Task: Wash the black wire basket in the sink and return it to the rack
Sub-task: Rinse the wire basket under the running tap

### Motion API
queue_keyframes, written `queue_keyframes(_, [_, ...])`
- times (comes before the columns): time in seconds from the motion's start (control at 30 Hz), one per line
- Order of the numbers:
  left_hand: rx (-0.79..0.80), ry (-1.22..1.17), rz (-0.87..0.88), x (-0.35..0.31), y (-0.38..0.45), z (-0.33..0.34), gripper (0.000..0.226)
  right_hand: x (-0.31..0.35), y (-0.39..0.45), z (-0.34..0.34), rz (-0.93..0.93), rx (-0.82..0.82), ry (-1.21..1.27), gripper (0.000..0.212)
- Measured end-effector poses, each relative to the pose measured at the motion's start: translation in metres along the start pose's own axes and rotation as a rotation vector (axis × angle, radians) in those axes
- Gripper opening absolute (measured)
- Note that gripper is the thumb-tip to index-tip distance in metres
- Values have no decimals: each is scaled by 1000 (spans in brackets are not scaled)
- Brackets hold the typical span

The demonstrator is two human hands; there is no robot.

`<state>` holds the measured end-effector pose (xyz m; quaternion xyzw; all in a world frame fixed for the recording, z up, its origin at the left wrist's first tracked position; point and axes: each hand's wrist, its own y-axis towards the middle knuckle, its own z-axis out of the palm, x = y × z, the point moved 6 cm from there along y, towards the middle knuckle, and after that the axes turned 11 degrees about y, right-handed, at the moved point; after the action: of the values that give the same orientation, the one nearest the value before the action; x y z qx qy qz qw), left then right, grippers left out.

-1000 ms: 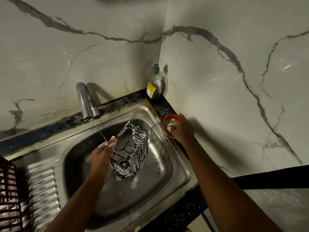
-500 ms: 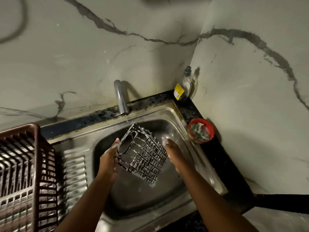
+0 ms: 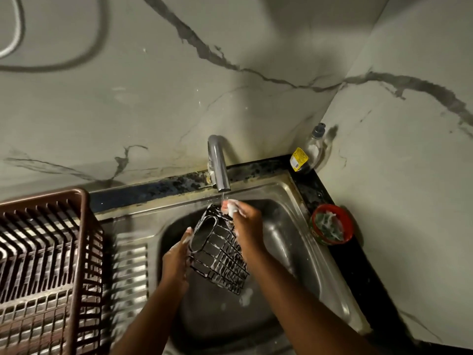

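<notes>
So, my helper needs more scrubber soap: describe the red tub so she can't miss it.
Start at the steel sink. On the dark counter along its right edge, before the corner bottle, sits the red tub. It alone is round, red, with a soapy green scrubber inside.

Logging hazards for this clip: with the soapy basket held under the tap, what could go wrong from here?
1. Both hands, left hand and right hand, look sudsy, so the black wire basket could slip into the sink.
2. Only a thin stream leaves the tap, hitting the basket's top corner; foam lower down may go unrinsed.
3. Carrying it dripping to the brown rack could wet the surroundings.
</notes>
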<state>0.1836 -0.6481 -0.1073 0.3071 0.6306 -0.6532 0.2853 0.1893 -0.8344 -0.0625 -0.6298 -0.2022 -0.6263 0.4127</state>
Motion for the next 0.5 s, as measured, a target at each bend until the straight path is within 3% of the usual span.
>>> queue_keyframes(0.1, [39, 11, 63, -4, 12, 0, 37, -10, 11, -6, 144, -14, 139, 18])
queue_keyframes(0.2, [30, 50, 114, -7, 24, -2, 57, -7, 12, -10, 151, 52, 88, 26])
queue_keyframes(0.33, [37, 34, 101, -8, 31, 1, 37, -12, 19, -19, 73, 56, -123, 30])
queue_keyframes(0.5, [50, 84, 115, -13, 31, 7, 41, -1, 29, -26, 94, 104, -242, 7])
